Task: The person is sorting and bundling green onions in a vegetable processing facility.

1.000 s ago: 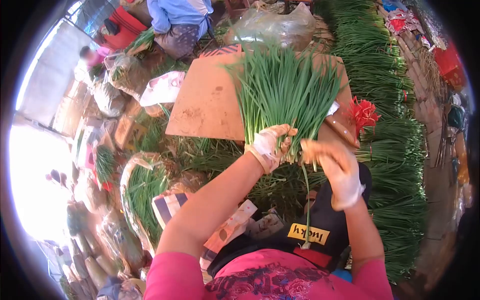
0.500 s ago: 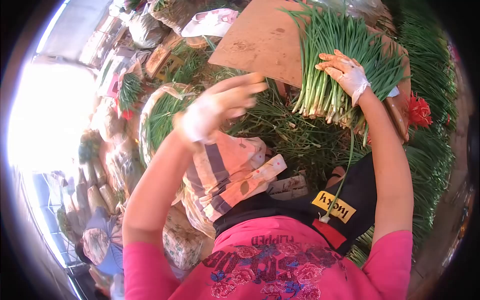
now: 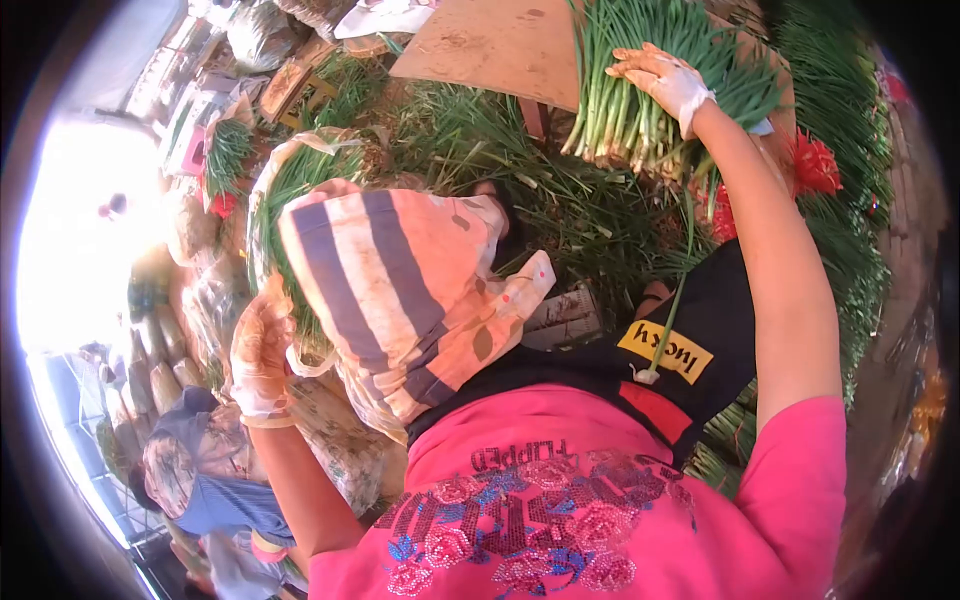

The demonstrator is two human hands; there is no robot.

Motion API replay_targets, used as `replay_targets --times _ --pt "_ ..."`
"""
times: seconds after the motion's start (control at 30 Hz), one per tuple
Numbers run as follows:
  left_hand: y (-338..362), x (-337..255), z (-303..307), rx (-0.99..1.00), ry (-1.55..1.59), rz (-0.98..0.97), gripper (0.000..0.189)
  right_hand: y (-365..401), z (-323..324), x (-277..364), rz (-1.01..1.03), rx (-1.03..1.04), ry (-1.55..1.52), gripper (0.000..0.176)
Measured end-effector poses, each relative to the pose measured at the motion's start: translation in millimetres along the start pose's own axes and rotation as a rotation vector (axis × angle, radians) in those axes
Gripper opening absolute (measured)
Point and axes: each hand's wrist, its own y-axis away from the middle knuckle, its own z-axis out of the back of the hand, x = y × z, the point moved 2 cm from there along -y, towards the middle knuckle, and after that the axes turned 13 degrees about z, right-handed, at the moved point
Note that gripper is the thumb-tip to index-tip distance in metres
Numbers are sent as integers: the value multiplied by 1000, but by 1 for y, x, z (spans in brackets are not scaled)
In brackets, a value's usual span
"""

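My right hand (image 3: 664, 82), in a stained thin glove, lies flat with fingers extended on a pile of spring onions (image 3: 625, 115). Their pale root ends point toward me over the edge of a wooden board (image 3: 490, 45). At the left, my left hand (image 3: 262, 352), also gloved, is beside a plastic-lined container of long green stalks (image 3: 290, 195). Its fingers are slightly bent and nothing shows in them. Between this hand and my lap rises a striped orange cloth (image 3: 385, 290) over my knee. A single spring onion (image 3: 675, 315) lies across my dark trouser leg.
Loose green leaves (image 3: 600, 240) cover the ground below the board. Tall greens (image 3: 840, 250) line the right side. A red bundle (image 3: 817, 165) is beside the board. Another person (image 3: 205, 470) is at lower left, near wrapped bundles (image 3: 165, 370).
My left hand has swung left and down from in front of the board to the plastic-lined container. My right hand stays on the spring onions. The view has shifted, and the striped cloth shows more.
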Motion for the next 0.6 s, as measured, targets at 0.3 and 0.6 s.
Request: replay_targets --times 0.3,0.6 --pt "-27 -29 -6 53 -203 -92 50 -2 -5 6 -101 24 70 33" --pt "-35 39 -12 -178 186 49 69 -1 -6 15 -132 44 224 37"
